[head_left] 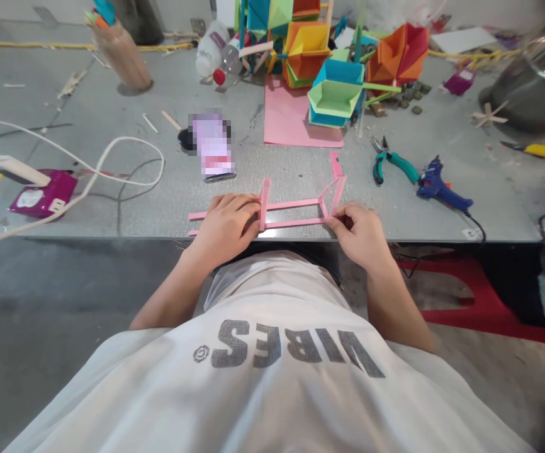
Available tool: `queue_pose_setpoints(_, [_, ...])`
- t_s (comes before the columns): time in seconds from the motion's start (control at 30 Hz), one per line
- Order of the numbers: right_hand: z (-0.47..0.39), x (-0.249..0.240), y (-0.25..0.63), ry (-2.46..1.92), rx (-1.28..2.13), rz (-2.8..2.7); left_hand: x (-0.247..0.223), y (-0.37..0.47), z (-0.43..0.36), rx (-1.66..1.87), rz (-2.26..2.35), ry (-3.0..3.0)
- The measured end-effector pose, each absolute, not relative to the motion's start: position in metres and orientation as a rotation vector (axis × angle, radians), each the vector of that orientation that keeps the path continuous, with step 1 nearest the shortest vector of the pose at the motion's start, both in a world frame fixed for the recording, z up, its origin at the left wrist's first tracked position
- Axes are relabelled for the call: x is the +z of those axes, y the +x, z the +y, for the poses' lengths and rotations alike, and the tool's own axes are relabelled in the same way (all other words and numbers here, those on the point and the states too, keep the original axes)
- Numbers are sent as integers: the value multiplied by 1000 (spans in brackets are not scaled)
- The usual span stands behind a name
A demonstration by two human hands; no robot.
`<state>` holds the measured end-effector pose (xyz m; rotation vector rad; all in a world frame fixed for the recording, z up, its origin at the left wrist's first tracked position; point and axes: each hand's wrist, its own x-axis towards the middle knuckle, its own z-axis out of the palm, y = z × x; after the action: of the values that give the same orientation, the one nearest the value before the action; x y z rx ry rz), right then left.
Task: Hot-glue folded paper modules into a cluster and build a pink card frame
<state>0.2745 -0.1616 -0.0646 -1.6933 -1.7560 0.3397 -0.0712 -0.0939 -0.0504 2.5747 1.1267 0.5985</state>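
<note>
A frame of flat pink craft sticks (296, 204) lies along the table's near edge, two long sticks running side by side with short pieces standing up from them. My left hand (228, 223) is closed on its left part, fingers against an upright pink stick (265, 202). At the right end, my right hand (358, 231) pinches the corner where the near long stick meets an angled piece. Above that corner a small pink tab (335, 165) sticks up at the top of the slanted sticks. My palms hide parts of the frame.
Teal-handled pliers (395, 165) and a blue glue gun (445, 187) lie to the right. A phone (213, 146) rests beyond my left hand. Folded paper boxes (336, 94) stand on pink paper (291, 129) at the back. A white cable (126, 141) loops at left.
</note>
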Motion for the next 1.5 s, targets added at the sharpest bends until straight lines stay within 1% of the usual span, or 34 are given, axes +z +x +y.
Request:
queue_pose_setpoints(0.2, [-166,-76,265,-1807,192,-1617,-53,-68,-94,601,1124,2560])
queue_pose_setpoints(0.33, [-178,-81,244,-1797,-44,-1461,-51,-62,-94,585,1154,2544])
queue_pose_setpoints(0.4, [-183,-81,227,-1730,-127,-1578,-50,-59,-95,582,1172,2539])
queue_pose_setpoints(0.53, [-173,-71,196,-1570,-36,-2059,-48,-54,-96,568,1206,2531])
queue_pose_setpoints(0.63, [-154,-61,186,-1571,37,-2271,-46,-50,-97,532,1234,2526])
queue_pose_setpoints(0.77, [-138,-57,187,-1564,215,-2477,-43,-47,-97,510,1278,2497])
queue_pose_setpoints(0.87, [-136,-60,191,-1564,299,-2511,-42,-47,-97,525,1287,2497])
queue_pose_setpoints(1.03, [-134,-60,195,-1532,340,-2540,-42,-53,-94,590,1304,2490])
queue_pose_setpoints(1.23, [-134,-60,196,-1537,316,-2559,-39,-58,-89,570,1254,2468])
queue_pose_setpoints(1.5, [-133,-66,196,-1530,277,-2536,-40,-44,-92,598,1438,2424])
